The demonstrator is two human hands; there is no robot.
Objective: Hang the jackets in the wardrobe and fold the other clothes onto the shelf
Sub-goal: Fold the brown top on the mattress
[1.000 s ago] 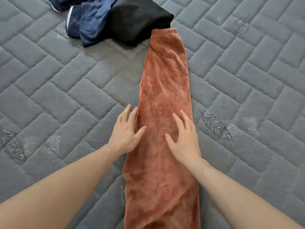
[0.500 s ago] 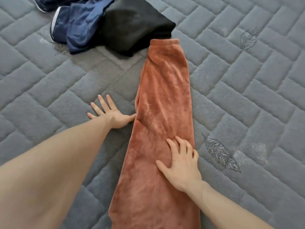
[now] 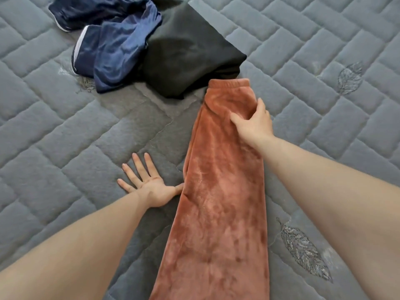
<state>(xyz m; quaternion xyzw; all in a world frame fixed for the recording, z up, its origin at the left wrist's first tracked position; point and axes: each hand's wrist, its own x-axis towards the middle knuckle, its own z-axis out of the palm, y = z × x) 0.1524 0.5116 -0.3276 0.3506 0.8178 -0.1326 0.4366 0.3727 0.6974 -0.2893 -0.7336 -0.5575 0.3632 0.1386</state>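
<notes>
On my feed, at the far left and top of the view, a blue garment (image 3: 112, 50) with a white stripe lies crumpled on the grey quilted mattress (image 3: 54, 131). Just right of it, and touching it, sits a black garment (image 3: 186, 55), folded into a rough block; its near corner comes right up to the far end of the piece I am working on.

Lower down, my left hand (image 3: 147, 187) lies flat on the mattress with the fingers straight and spread, holding nothing. Its thumb points right and touches the left edge of the rust-coloured fleece trousers (image 3: 223, 202); the rest of the hand is on bare mattress beside them.

The trousers lie in a long narrow strip, running from the bottom edge of my view up toward the black garment. Their far end shows a gathered band, and the near end runs out of frame, so I cannot see how it finishes. The fabric is flat for most of its length, with a soft fold along the left side.

My right hand (image 3: 253, 124) is at the far end of the strip, on its right edge just short of the band. The thumb lies across the top of the fleece and the fingers curl round the edge, gripping the trousers.

Right of that, the mattress carries an embroidered leaf (image 3: 303, 250) near my right forearm, and another leaf (image 3: 350, 77) further up.
</notes>
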